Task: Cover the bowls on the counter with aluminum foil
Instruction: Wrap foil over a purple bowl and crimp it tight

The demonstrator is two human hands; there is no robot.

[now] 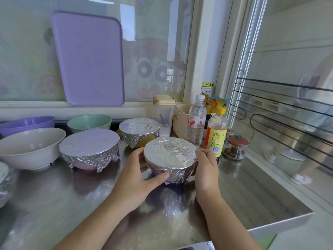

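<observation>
A purple bowl wrapped in aluminum foil [170,156] sits on the steel counter [72,195] in the middle. My left hand [134,175] cups its left side, thumb pressed on the foil at the front. My right hand [207,165] grips its right rim, fingers curled on the foil. To the left stands a second foil-covered bowl [89,147], and behind it a third foil-covered bowl [138,129]. Uncovered are a white bowl [30,147], a green bowl [89,122] and a purple bowl [27,123]. More foil [3,181] shows at the left edge.
A water bottle [196,121], a yellow-capped bottle [215,134], a small jar [236,147], a clear canister [164,112] and a beige box [182,118] crowd the back right. A purple tray [88,58] leans on the window. The counter's edge runs at right and front.
</observation>
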